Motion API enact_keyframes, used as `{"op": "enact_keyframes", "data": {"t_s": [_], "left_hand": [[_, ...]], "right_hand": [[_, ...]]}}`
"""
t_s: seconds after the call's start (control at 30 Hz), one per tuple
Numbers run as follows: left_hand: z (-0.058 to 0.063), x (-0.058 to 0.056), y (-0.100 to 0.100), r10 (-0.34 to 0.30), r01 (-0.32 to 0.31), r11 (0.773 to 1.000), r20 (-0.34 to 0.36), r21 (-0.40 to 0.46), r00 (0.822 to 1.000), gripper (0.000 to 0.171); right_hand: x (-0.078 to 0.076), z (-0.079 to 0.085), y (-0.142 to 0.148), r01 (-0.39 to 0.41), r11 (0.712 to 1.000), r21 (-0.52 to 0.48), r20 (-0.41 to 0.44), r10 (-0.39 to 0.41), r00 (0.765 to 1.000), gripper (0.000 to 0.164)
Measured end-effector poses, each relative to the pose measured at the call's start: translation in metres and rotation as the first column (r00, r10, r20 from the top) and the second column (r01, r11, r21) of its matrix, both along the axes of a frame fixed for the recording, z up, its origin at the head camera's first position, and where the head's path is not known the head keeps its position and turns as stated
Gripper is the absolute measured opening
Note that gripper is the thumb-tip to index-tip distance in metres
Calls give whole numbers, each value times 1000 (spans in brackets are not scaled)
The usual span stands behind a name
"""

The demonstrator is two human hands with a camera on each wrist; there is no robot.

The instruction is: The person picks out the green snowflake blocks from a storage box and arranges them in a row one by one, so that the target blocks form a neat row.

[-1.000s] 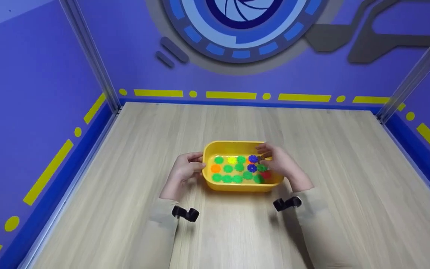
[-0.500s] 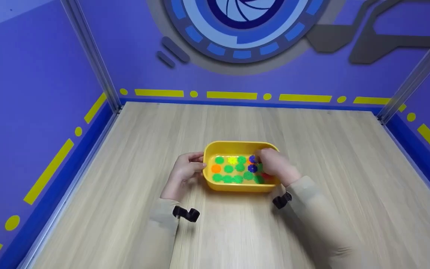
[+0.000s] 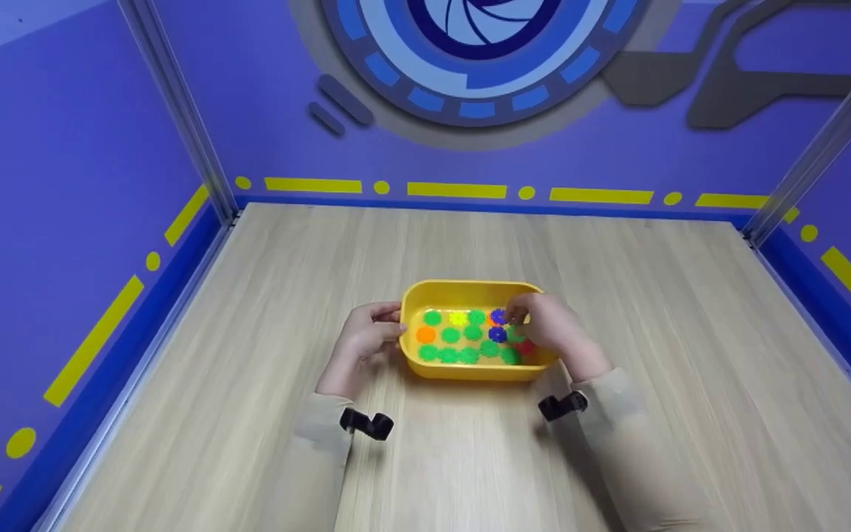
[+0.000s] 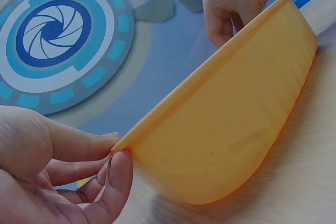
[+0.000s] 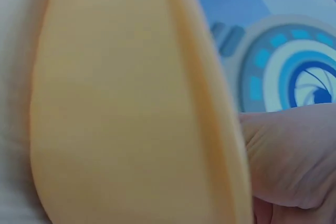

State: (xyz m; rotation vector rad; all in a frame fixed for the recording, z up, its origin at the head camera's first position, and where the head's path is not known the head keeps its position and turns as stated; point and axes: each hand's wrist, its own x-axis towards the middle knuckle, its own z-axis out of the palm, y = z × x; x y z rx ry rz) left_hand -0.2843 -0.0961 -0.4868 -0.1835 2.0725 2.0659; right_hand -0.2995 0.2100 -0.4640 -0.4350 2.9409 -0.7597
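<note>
A yellow plastic bin [image 3: 470, 372] stands on the table with several small flower-shaped discs on its floor. Most are green discs [image 3: 473, 334]; among them lie a yellow disc [image 3: 458, 318], an orange disc [image 3: 426, 335], blue discs [image 3: 497, 335] and a partly covered red disc [image 3: 525, 346]. My left hand [image 3: 366, 332] pinches the bin's left rim between thumb and fingers, plain in the left wrist view. Over the bin's right end, my right hand [image 3: 549, 322] reaches in with bent fingers near the blue discs. Its fingertips are too small and hidden to show whether they hold a disc.
The wooden table [image 3: 307, 251] extends around the bin on all sides. Blue-purple panels [image 3: 580, 159] with yellow marks wall in the back, left and right. Black wrist mounts [image 3: 366, 424] sit at both sleeves.
My right hand dipped into the right end of the bin half a second ago and has now lifted a little, fingers bent. The left hand and the bin stay in place.
</note>
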Motion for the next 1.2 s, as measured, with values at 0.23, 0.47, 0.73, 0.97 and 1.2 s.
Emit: {"op": "enact_keyframes", "data": {"t_s": [0.23,0.47,0.73,0.97,1.2], "left_hand": [[-1,0,0,6,-5,1000,-4,9,1000,48],[-2,-2,-1,0,0,1000,-10,0,1000,50],[-4,-2,-1,9,-9,1000,-1,13,1000,48],[-3,0,-2,11,-11,1000,13,4,1000,49],[-4,-2,-1,2,-2,1000,-3,5,1000,48]], "right_hand": [[6,3,11,114,971,-210,42,-107,993,18],[8,6,24,250,907,-340,145,-212,966,26],[10,9,35,358,843,-402,227,-287,931,32],[11,10,47,419,775,-472,293,-311,904,42],[9,4,70,439,671,-598,261,-354,898,43]]}}
